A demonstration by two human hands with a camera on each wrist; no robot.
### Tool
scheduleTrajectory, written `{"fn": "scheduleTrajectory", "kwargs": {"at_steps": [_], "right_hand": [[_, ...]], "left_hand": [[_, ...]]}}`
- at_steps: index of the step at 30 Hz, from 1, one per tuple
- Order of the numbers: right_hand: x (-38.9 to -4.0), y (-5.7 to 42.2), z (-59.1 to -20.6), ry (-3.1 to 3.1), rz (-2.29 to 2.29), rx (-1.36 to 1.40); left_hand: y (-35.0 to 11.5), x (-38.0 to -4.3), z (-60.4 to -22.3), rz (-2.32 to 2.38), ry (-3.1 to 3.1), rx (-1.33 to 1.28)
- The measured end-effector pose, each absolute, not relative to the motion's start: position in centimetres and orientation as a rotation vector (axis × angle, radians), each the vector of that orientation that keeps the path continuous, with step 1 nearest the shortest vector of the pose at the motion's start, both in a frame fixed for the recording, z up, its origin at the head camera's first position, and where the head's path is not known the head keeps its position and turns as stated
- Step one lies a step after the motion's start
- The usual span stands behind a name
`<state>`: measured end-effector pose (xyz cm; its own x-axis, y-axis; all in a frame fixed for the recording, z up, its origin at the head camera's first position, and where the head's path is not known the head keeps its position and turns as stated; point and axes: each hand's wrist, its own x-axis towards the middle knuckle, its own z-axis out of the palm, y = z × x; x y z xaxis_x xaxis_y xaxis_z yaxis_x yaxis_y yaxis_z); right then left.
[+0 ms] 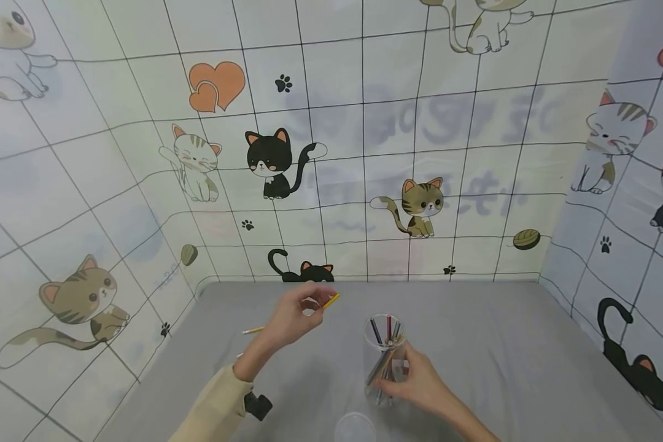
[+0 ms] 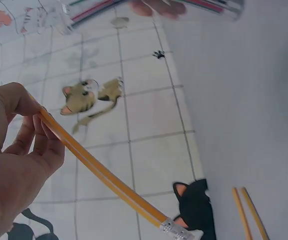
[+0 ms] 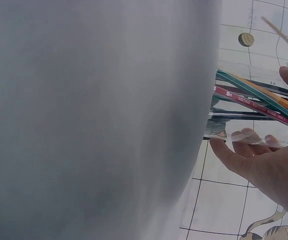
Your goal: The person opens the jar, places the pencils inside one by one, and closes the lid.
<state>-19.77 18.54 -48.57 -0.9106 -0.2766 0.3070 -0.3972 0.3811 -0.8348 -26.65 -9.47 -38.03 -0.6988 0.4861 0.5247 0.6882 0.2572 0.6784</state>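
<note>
My left hand [image 1: 297, 312] is raised over the table's far left part and pinches a yellow pencil [image 2: 101, 170] between thumb and fingers. The pencil's metal band and eraser end point away from the hand in the left wrist view. My right hand [image 1: 420, 377] grips a clear cylindrical cup [image 1: 371, 353] around its side. Inside the cup stand several pencils, among them a red pencil [image 3: 248, 104] and a green pencil [image 3: 241, 86]. Fingers of the right hand [image 3: 268, 160] curl around the cup's wall. The yellow pencil is to the left of the cup and above its rim.
On the grey tabletop [image 1: 475, 331], a yellow pencil [image 1: 253, 330] lies behind my left forearm, with another pencil's end [image 1: 240, 355] nearer. A clear round object [image 1: 355, 428] is at the front edge of the view. Cat-patterned white cloth walls [image 1: 342, 153] enclose the table.
</note>
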Motion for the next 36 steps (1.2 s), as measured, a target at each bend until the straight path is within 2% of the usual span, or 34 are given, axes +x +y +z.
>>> {"fn": "scheduleTrajectory", "kwargs": {"at_steps": [15, 27, 36], "right_hand": [[-19.8, 18.6, -48.4, -2.505, 1.549, 0.64], [-19.8, 18.8, -48.6, -2.469, 1.606, 0.691], [-20.1, 19.2, -48.6, -2.482, 1.581, 0.75]], "left_hand": [[-3.4, -24.6, -32.1, -1.628, -2.018, -1.378], [1.1, -23.3, -30.2, -1.764, -1.748, -1.543], [3.2, -23.1, -30.4, -1.789, -1.62, -1.594]]}}
